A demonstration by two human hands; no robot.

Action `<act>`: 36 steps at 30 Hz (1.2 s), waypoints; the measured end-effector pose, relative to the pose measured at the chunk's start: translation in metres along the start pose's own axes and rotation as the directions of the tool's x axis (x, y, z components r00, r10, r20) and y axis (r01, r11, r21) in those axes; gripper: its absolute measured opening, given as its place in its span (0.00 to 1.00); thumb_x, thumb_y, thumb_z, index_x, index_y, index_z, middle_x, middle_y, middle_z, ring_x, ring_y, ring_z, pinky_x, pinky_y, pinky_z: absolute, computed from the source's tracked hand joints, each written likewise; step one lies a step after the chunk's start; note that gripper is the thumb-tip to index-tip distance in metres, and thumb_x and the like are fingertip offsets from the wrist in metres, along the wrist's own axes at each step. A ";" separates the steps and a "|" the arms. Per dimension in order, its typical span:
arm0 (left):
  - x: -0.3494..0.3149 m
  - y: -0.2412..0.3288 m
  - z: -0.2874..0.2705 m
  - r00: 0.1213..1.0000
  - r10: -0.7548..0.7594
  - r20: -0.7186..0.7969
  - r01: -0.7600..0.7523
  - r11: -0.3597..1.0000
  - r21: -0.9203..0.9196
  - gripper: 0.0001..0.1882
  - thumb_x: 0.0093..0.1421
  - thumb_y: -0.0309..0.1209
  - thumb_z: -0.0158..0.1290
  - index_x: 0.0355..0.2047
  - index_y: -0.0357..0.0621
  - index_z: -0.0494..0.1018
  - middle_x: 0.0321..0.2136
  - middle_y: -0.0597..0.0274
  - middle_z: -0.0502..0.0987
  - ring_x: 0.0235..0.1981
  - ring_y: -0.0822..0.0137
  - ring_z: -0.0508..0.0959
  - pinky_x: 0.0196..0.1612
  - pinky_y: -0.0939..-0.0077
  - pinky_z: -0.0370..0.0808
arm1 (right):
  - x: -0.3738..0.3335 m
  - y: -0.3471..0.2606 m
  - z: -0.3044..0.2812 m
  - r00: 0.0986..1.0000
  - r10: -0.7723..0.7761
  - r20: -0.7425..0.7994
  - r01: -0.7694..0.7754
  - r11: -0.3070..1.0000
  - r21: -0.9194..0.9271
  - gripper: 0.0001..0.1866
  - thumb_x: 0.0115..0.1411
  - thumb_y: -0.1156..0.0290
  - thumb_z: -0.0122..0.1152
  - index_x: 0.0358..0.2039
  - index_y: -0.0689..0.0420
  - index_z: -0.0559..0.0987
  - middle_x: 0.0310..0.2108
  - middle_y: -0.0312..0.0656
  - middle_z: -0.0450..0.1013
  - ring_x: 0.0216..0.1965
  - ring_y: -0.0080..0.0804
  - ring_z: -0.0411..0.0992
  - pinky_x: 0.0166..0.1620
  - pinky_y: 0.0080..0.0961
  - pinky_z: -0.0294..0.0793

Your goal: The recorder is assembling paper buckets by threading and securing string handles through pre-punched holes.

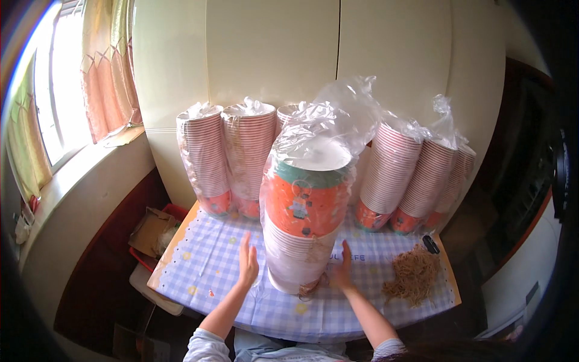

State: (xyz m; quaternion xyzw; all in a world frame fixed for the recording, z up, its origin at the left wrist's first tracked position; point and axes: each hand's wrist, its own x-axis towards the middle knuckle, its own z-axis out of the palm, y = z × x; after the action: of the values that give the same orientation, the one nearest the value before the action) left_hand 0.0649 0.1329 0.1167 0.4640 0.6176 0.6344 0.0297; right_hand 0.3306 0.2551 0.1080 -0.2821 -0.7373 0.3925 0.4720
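Note:
In front of me a tall stack of paper cups (309,202) stands upside down inside a clear plastic bag (350,99). The top cup is orange with a green band and a white base; white rims are piled below it. The bag's loose, crumpled mouth rises above the stack. To the left of the stack is my left hand (248,262), fingers stretched out and a small gap from the bag. My right hand (342,268) is on the other side, fingers extended, close to the stack. A small brown bundle of strands (310,289) lies at the stack's foot, near the right hand.
Bagged cup stacks (246,157) stand at the back left, more bagged stacks (391,172) at the back right. A tangled tan heap of thin strands (414,276) and a small black object (430,244) lie on the right of the checked tablecloth (241,301). A cardboard box (153,231) sits beyond the left edge.

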 end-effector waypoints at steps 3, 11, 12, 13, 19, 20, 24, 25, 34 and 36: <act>0.055 0.100 -0.008 0.979 0.193 -0.058 -0.199 0.975 -0.104 0.28 0.62 0.41 0.34 0.57 0.34 0.53 0.58 0.48 0.54 0.60 0.55 0.54 0.60 0.66 0.48 | 0.057 -0.041 -0.009 0.962 -0.259 -0.084 0.272 0.924 0.270 0.43 0.51 0.63 0.52 0.61 0.59 0.41 0.63 0.47 0.39 0.64 0.39 0.39 0.62 0.34 0.38; 0.086 0.138 0.026 0.992 0.101 0.072 -0.038 0.800 -0.599 0.37 0.60 0.51 0.38 0.60 0.37 0.45 0.60 0.55 0.50 0.61 0.63 0.50 0.61 0.69 0.45 | 0.091 -0.152 0.018 0.972 -0.199 -0.123 0.226 0.935 0.272 0.60 0.41 0.38 0.61 0.60 0.63 0.40 0.59 0.50 0.45 0.60 0.41 0.46 0.60 0.35 0.46; 0.081 0.131 0.027 0.989 0.126 0.083 -0.052 0.804 -0.593 0.37 0.60 0.52 0.37 0.60 0.36 0.46 0.59 0.55 0.51 0.61 0.63 0.50 0.61 0.69 0.45 | 0.086 -0.143 0.021 0.971 -0.203 -0.126 0.231 0.935 0.269 0.60 0.41 0.38 0.61 0.60 0.63 0.40 0.59 0.50 0.45 0.60 0.41 0.46 0.60 0.35 0.46; 0.073 0.094 0.032 0.987 0.152 0.052 -0.080 0.746 -0.661 0.37 0.60 0.52 0.36 0.60 0.36 0.46 0.59 0.54 0.51 0.61 0.62 0.50 0.61 0.70 0.45 | 0.080 -0.134 0.029 0.960 -0.240 -0.140 0.270 0.929 0.254 0.61 0.40 0.39 0.63 0.60 0.64 0.40 0.59 0.50 0.46 0.60 0.41 0.46 0.60 0.35 0.47; -0.001 0.003 0.052 0.995 0.028 0.099 0.044 0.755 -0.655 0.36 0.61 0.53 0.28 0.58 0.35 0.48 0.58 0.52 0.54 0.59 0.61 0.54 0.59 0.70 0.49 | 0.019 -0.073 0.047 0.976 -0.182 -0.120 0.205 0.954 0.221 0.63 0.36 0.41 0.67 0.59 0.64 0.39 0.57 0.50 0.47 0.59 0.41 0.48 0.59 0.35 0.49; -0.010 -0.015 0.054 0.994 0.036 0.105 0.041 0.757 -0.652 0.35 0.62 0.53 0.26 0.58 0.34 0.49 0.57 0.52 0.55 0.58 0.61 0.55 0.59 0.70 0.50 | 0.009 -0.061 0.048 0.986 -0.152 -0.072 0.164 0.967 0.197 0.64 0.35 0.41 0.68 0.59 0.64 0.40 0.57 0.50 0.47 0.58 0.41 0.48 0.59 0.35 0.49; -0.034 -0.060 0.040 0.944 -0.075 0.320 0.175 0.939 -0.297 0.30 0.63 0.45 0.29 0.56 0.31 0.51 0.54 0.44 0.59 0.58 0.54 0.56 0.59 0.69 0.49 | -0.013 -0.044 0.046 0.983 -0.168 0.079 0.156 0.977 0.147 0.63 0.38 0.47 0.68 0.60 0.61 0.36 0.58 0.51 0.43 0.60 0.40 0.45 0.60 0.36 0.45; -0.035 -0.050 0.039 0.942 -0.074 0.328 0.178 0.938 -0.298 0.30 0.63 0.45 0.29 0.56 0.31 0.51 0.54 0.44 0.59 0.58 0.54 0.56 0.59 0.69 0.49 | -0.018 -0.050 0.045 0.989 -0.128 0.069 0.114 0.978 0.174 0.63 0.36 0.44 0.68 0.59 0.64 0.38 0.58 0.51 0.44 0.60 0.41 0.46 0.60 0.37 0.46; 0.031 0.093 -0.001 0.995 0.090 0.032 -0.074 0.940 -0.333 0.35 0.58 0.48 0.38 0.60 0.38 0.47 0.61 0.53 0.48 0.63 0.59 0.45 0.61 0.62 0.42 | 0.036 -0.092 0.009 0.933 -0.314 -0.175 0.325 0.945 0.041 0.60 0.43 0.42 0.62 0.60 0.64 0.35 0.61 0.54 0.34 0.63 0.45 0.36 0.62 0.42 0.37; 0.047 0.128 -0.002 0.990 0.142 -0.003 -0.135 0.934 -0.331 0.38 0.59 0.52 0.37 0.60 0.38 0.45 0.61 0.53 0.47 0.63 0.58 0.46 0.61 0.60 0.43 | 0.056 -0.117 0.009 0.922 -0.334 -0.197 0.353 0.933 0.074 0.61 0.43 0.41 0.61 0.60 0.64 0.35 0.61 0.54 0.33 0.63 0.44 0.36 0.62 0.42 0.37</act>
State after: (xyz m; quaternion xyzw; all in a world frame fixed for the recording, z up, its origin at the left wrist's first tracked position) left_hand 0.1054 0.1300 0.2469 0.5014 0.4679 0.7245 0.0686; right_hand 0.2953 0.2339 0.2311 -0.1570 -0.7071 0.3155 0.6130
